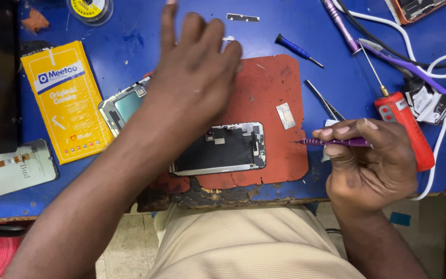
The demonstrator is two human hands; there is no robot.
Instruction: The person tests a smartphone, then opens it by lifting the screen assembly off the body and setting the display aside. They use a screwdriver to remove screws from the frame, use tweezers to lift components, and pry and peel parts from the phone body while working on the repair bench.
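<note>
Purple precision screwdriver (336,142) pinched level in the right hand's (370,165) fingers, tip aimed at the opened phone chassis (222,148) | chassis lies on a red mat (269,88) on the blue bench (130,36) | left hand (194,77) hovers above, fingers spread, holding nothing | yellow packet (68,101) at left.

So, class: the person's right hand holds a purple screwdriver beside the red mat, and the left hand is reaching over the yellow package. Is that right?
Not quite. The head view shows the left hand reaching over the red mat, not the yellow package. The right hand does hold the purple screwdriver.
</note>
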